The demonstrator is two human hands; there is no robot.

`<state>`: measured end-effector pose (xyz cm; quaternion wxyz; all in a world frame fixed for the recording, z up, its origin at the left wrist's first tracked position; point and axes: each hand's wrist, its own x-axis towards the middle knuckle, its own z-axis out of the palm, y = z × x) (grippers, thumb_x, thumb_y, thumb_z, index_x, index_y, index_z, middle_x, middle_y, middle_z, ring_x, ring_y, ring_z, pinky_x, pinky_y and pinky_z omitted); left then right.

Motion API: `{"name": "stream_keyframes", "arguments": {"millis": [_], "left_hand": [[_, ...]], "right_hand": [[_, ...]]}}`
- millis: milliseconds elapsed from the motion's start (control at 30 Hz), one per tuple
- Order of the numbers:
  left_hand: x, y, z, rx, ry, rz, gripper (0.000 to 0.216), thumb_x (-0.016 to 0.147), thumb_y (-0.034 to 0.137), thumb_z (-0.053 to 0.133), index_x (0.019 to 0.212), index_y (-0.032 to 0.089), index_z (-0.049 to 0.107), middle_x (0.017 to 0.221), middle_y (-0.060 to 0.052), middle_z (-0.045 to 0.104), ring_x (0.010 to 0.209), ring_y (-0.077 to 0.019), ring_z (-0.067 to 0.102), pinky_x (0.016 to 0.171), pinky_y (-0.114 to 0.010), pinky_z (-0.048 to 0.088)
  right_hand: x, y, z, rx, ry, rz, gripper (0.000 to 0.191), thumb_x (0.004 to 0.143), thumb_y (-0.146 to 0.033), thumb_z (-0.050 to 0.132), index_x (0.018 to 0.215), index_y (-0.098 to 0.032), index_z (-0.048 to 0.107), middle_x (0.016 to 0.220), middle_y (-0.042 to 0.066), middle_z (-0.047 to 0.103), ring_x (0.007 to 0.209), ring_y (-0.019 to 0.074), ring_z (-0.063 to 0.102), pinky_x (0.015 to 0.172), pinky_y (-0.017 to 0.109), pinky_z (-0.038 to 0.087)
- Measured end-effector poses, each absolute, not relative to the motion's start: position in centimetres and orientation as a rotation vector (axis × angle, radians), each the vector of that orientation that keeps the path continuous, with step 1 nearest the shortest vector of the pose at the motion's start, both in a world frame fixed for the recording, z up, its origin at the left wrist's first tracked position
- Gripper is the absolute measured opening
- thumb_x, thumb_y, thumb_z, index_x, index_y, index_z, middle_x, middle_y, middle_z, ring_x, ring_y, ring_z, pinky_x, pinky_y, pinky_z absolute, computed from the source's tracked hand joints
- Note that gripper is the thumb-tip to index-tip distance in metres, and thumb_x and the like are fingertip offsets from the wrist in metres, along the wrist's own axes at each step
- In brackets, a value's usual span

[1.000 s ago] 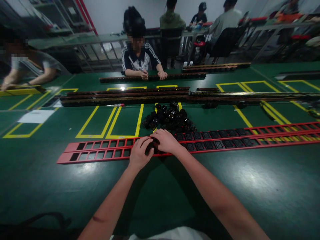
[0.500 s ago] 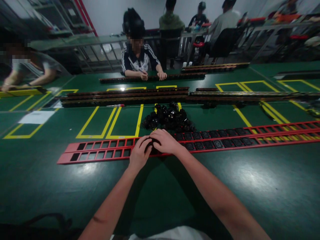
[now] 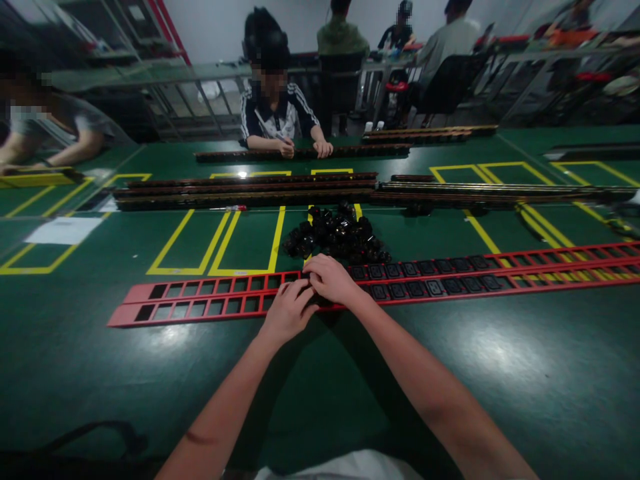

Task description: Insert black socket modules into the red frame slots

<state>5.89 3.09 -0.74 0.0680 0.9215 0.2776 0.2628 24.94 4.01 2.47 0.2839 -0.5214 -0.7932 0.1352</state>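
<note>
Two long red metal rails (image 3: 235, 305) with rows of square openings lie side by side across the green table. Black power sockets (image 3: 434, 287) fill several openings to the right of my hands, and openings further left and right are unfilled. My left hand (image 3: 287, 310) rests on the near rail, fingers bent and thumb toward the right. Over the rails, touching it, is my right hand (image 3: 330, 279), its fingers curled down. Whatever lies under the fingertips is hidden by both hands. Just behind the rails is a heap of loose black sockets (image 3: 335, 233).
Dark long rails (image 3: 240, 190) lie in a bundle beyond the heap, with a red-handled screwdriver (image 3: 235, 209) before them. Across the table a person (image 3: 277, 113) handles another dark rail (image 3: 210, 156). A second person sits at far left. White paper (image 3: 63, 231) lies left.
My left hand has shifted slightly right along the rail, its fingers now closer to the right hand. The right hand stays nearly in place. The view has turned a little.
</note>
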Motion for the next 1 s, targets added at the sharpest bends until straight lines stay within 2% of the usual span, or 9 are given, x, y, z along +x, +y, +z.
{"name": "stream_keyframes", "arguments": {"millis": [467,733,1000], "left_hand": [[5.2,3.8,1.1,2.719,0.799,0.512,0.027,0.094,0.022,0.059,0.12,0.019,0.06,0.116,-0.011,0.064,0.107,-0.0286,0.057,0.091,-0.047,0.051],[5.2,3.6,0.4,2.755,0.806,0.624,0.03,0.093,0.023,0.06,0.123,0.019,0.06,0.121,-0.011,0.065,0.111,-0.0295,0.055,0.097,-0.048,0.05],[5.0,3.4,0.8,2.773,0.818,0.591,0.03,0.093,0.029,0.059,0.123,0.022,0.063,0.123,-0.011,0.064,0.111,-0.0304,0.057,0.095,-0.05,0.05]], "right_hand": [[24.8,4.1,2.4,-1.403,-2.119,0.356,0.024,0.091,-0.006,0.049,0.098,-0.014,0.071,0.1,0.008,0.072,0.097,0.0205,0.059,0.091,0.033,0.047],[24.8,4.1,2.4,-1.402,-2.125,0.354,0.022,0.094,-0.009,0.049,0.093,-0.015,0.07,0.098,0.008,0.071,0.096,0.0203,0.059,0.09,0.033,0.047],[24.7,4.1,2.3,-1.434,-2.129,0.328,0.023,0.095,-0.011,0.049,0.098,-0.016,0.071,0.106,0.009,0.071,0.101,0.0211,0.058,0.092,0.036,0.046]]}}
